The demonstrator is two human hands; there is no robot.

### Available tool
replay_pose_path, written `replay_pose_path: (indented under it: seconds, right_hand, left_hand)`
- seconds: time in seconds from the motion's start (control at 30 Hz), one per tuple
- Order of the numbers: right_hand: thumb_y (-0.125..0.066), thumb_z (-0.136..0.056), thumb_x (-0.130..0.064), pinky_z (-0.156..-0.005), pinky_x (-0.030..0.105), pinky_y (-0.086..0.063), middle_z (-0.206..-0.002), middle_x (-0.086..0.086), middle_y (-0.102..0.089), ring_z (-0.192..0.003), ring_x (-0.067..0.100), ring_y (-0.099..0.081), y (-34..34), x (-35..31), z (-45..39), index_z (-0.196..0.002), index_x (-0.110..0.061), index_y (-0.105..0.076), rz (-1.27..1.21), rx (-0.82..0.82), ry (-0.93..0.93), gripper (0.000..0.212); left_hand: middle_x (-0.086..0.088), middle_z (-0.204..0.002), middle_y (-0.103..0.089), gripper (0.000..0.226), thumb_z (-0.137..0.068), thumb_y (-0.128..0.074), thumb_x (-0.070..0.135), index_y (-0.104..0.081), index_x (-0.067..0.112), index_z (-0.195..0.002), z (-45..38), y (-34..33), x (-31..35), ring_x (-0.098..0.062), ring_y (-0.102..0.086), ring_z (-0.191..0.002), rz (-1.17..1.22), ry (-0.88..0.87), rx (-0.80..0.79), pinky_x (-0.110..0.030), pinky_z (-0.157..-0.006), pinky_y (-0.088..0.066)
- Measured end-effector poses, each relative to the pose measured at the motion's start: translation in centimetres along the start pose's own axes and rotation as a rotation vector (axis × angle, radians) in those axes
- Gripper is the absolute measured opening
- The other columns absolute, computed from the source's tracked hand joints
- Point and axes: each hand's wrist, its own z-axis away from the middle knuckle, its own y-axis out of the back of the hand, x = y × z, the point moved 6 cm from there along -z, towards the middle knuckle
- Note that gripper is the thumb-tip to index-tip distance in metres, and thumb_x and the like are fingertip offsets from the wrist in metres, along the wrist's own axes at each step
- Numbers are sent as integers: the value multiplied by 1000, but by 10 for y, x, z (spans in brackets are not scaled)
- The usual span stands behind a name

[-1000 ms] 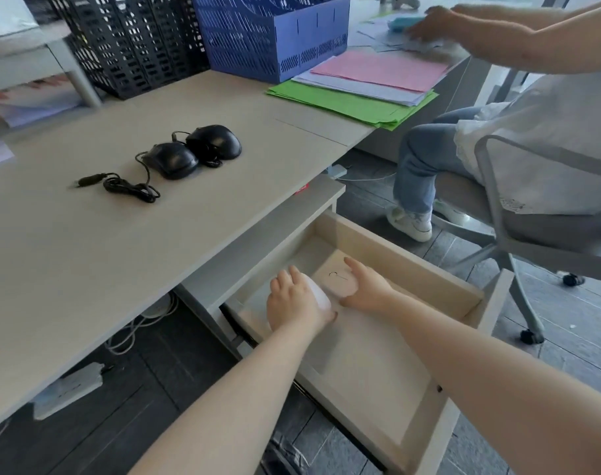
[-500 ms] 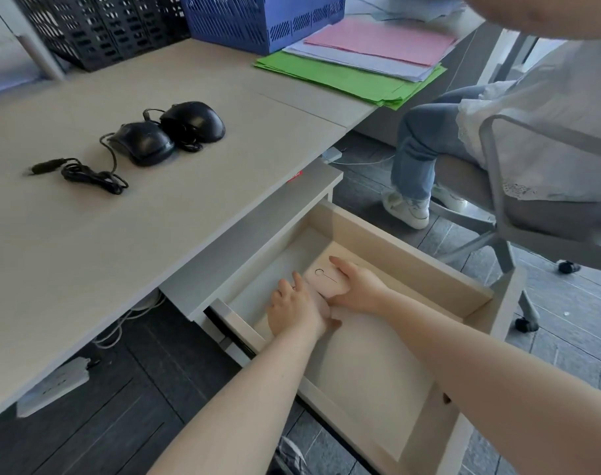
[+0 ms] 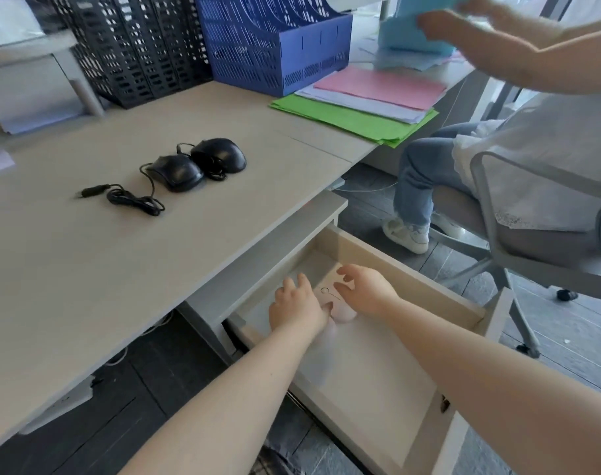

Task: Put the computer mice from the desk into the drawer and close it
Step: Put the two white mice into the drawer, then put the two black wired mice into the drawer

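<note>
Mice on desk: two black computer mice sit side by side, touching, well back from the desk edge and untouched; the nearer one trails a cable bunched in a loose coil with its plug lying free to the left.
Mouse in drawer: a pale pink mouse lies on the floor of the open drawer, toward its far left corner, half hidden by fingers.
Left hand: left hand is spread flat, palm down, thumb against the pink mouse; I can't tell if it grips or only steadies it.
Right hand: right hand has its fingers curled loosely over the far end of the same mouse, touching rather than pinching, by the look of it.
Handling, as I judge it: these are light, hard plastic shells with smooth tops that could slip; best taken across the body, thumb on one flank and fingers on the other. The cable is limp and will drag or snag, so gather the coil with the mouse, not after it.
Still to do: both black mice to move, then the drawer to shut.
Nearby: another person in a chair handles papers at the right.
</note>
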Motion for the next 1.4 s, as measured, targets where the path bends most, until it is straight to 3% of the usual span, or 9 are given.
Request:
replay_pose_path:
  seconds: [0.13, 0.3, 0.53, 0.67, 0.8, 0.93, 1.03, 1.17, 1.4]
  right_hand:
    - [-48, -92, -31, -74, 36, -52, -88, 4, -68, -86, 27, -61, 41, -36, 6, -90, -13, -67, -28, 178, 71, 27]
    - [-50, -92, -34, -62, 33, -44, -67, 5, -58, -69, 27, -54, 79, -94, 19, -70, -9, -59, -133, 401, 174, 35]
    - [-51, -91, -39, -89, 36, -41, -110, 4, -63, -112, 25, -49, 84, -170, -6, -114, -18, -60, -35, 407, 335, 32]
    - [-54, -86, -46, -107, 43, -31, -139, 5, -46, -133, 29, -34, 79, -195, -38, -137, -29, -40, 62, 351, 293, 56]
    - [-58, -79, -50, -113, 46, -26, -152, 6, -31, -141, 30, -25, 74, -220, -75, -145, -38, -22, 27, 257, 308, 76]
    - [-57, -79, -51, -117, 47, -23, -158, 9, -22, -146, 30, -17, 67, -239, -104, -146, -42, -17, 24, 207, 349, 79]
    - [-56, -82, -47, -113, 45, -26, -156, 8, -25, -143, 31, -27, 64, -251, -115, -145, -42, -22, 42, 184, 397, 72]
    - [-59, -76, -43, -102, 41, -38, -134, 8, -44, -123, 33, -46, 65, -256, -117, -134, -40, -39, 8, 245, 371, 61]
    - [-64, -72, -40, -91, 41, -42, -119, 15, -46, -110, 39, -48, 69, -253, -102, -120, -23, -43, 12, 288, 294, 55]
  left_hand:
    - [-11, -129, -54, 34, -93, -49, 30, -52, 10, -121, 12, 58, 14, -31, -50, -122, 26, -92, 83, -37, -92, -44]
    - [-11, -121, -64, 30, -95, -49, 28, -59, 12, -118, 29, 143, 15, -32, -58, -113, 137, -173, 353, -36, -89, -46]
    - [-6, -139, -44, 52, -89, -53, 45, -45, 21, -135, 5, 208, -58, -28, -36, -131, 8, -3, 594, -41, -96, -41]
    - [-4, -157, -15, 80, -84, -54, 60, -19, 31, -150, -21, 211, -99, -29, -8, -146, -12, 111, 525, -51, -111, -26]
    - [3, -160, -2, 90, -75, -50, 77, -7, 48, -148, -52, 216, -114, -27, 5, -148, 16, 125, 436, -62, -110, -19]
    - [6, -161, -2, 79, -78, -41, 79, -8, 55, -145, -80, 218, -115, -27, -2, -147, 14, 48, 403, -65, -109, -22]
    - [2, -159, -11, 63, -84, -41, 65, -21, 51, -141, -90, 219, -116, -30, -16, -144, -51, 17, 417, -62, -106, -29]
    - [-5, -137, -35, 52, -81, -51, 49, -38, 37, -130, -93, 225, -115, -36, -41, -123, -48, 14, 456, -50, -96, -44]
    - [-8, -127, -42, 45, -87, -55, 31, -44, 31, -131, -78, 230, -103, -38, -54, -107, -112, 2, 476, -40, -81, -45]
